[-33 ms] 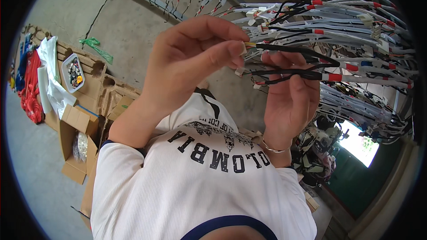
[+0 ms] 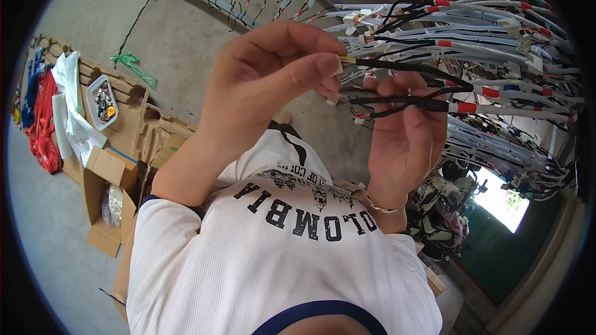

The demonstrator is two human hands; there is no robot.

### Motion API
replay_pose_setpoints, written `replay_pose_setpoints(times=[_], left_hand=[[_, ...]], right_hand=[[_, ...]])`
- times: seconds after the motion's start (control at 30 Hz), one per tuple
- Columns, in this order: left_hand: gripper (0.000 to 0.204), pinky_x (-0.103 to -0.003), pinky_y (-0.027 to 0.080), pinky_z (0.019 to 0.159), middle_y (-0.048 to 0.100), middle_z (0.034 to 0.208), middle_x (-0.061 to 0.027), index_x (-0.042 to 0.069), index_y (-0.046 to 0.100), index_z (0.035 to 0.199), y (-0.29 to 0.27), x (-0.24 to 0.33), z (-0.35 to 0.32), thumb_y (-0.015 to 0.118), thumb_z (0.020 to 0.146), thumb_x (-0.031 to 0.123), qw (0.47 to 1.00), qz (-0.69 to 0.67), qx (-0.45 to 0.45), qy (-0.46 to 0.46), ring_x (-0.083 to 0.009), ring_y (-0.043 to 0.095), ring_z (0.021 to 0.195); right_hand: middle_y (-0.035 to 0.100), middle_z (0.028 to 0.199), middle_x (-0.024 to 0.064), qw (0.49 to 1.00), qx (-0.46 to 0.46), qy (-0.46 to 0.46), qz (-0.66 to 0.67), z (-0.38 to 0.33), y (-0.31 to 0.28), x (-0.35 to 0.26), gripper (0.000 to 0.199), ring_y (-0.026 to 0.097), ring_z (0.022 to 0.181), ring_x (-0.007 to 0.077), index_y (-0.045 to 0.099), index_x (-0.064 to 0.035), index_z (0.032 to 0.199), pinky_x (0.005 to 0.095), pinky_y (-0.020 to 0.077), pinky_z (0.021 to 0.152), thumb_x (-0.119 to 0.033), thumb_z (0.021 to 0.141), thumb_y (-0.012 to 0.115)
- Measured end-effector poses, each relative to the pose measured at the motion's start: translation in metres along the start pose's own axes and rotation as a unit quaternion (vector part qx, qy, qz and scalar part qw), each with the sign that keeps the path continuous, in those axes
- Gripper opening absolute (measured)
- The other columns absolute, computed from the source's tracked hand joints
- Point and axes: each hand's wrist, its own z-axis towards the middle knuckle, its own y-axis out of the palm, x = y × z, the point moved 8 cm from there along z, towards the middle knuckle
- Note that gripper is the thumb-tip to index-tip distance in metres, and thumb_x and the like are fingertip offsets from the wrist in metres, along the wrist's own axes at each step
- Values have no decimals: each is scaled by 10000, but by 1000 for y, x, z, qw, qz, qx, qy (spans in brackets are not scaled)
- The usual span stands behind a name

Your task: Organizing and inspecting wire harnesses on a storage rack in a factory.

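My left hand (image 2: pixel 267 80) pinches a small white connector (image 2: pixel 339 66) between thumb and fingertips. Yellow and other thin wires run from it into a black-sleeved cable (image 2: pixel 397 67). Lower down, my right hand (image 2: pixel 406 139) is closed around the black branches of a wire harness (image 2: pixel 431 104), thumb in front and fingers behind. Red tape bands the harness where black sleeving meets white. Loose branch ends with another white connector (image 2: pixel 333 99) stick out between the two hands. The right fingertips are partly hidden behind the cables.
Many white-sleeved harnesses (image 2: pixel 478 31) hang in rows at the right, with more on a metal frame (image 2: pixel 211 1) at the top. At the left are a white bin (image 2: pixel 102 102) of small parts, an open cardboard box (image 2: pixel 102 201), red bags (image 2: pixel 43 124) and green plastic (image 2: pixel 133 68).
The right fingers have shifted slightly behind the black cables. The left hand keeps its pinch on the connector.
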Motion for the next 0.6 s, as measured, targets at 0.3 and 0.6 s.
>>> replay_pose_setpoints(times=[0.3, 0.6], left_hand=[[256, -340, 564, 673, 605, 1053, -200, -35, 600, 1085, 18, -24, -4, 620, 887, 125, 965, -214, -102, -113, -256, 639, 860], [345, -348, 573, 707, 594, 981, -190, -74, 631, 1027, 21, 6, -11, 748, 706, -26, 995, 9, -74, 63, -250, 618, 859]], right_hand=[[520, 715, 8, 997, -48, 54, 39, 4, 25, -2, 410, 415, 550, 66, 587, 49, 1075, 204, 296, 494, -217, 805, 744], [625, 875, 92, 999, -29, 16, -35, 1, 21, -10, 187, 590, 660, 110, 634, 37, 941, 190, 462, 594, -39, 792, 717]])
